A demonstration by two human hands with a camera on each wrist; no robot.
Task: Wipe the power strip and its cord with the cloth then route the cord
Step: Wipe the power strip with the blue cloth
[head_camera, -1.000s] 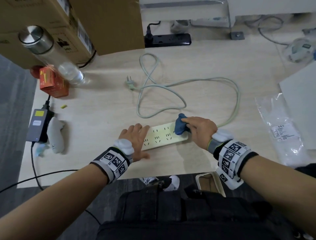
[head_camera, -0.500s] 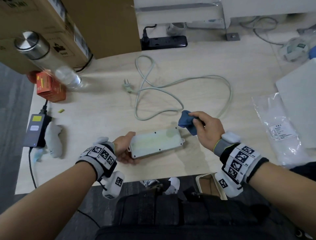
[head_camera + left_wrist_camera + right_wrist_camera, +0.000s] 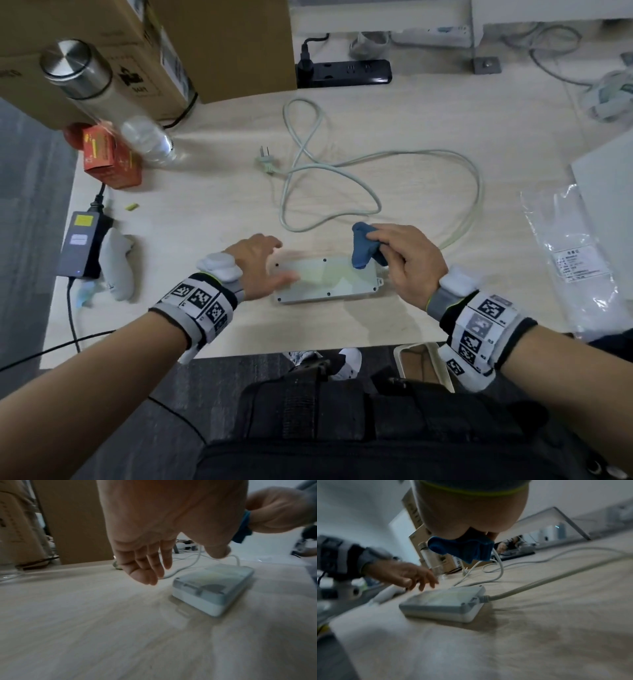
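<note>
Blue cloth (image 3: 363, 247) in right hand (image 3: 407, 262) (above overturned power strip (image 3: 325, 281))

A pale wood-grain laminate desk (image 3: 394, 116) fills the view, its front edge toward six o'clock above dark grey carpeted floor (image 3: 30, 205), which also shows at nine o'clock. A large brown cardboard box (image 3: 219, 44) stands at eleven o'clock, and a white wall (image 3: 351, 507) rises behind it under dim, even light.

The left hand (image 3: 262, 265) is hovering palm down, its fingers (image 3: 145, 566) loosely spread. The right hand (image 3: 407, 262) is pinching a cloth (image 3: 364, 250).
</note>
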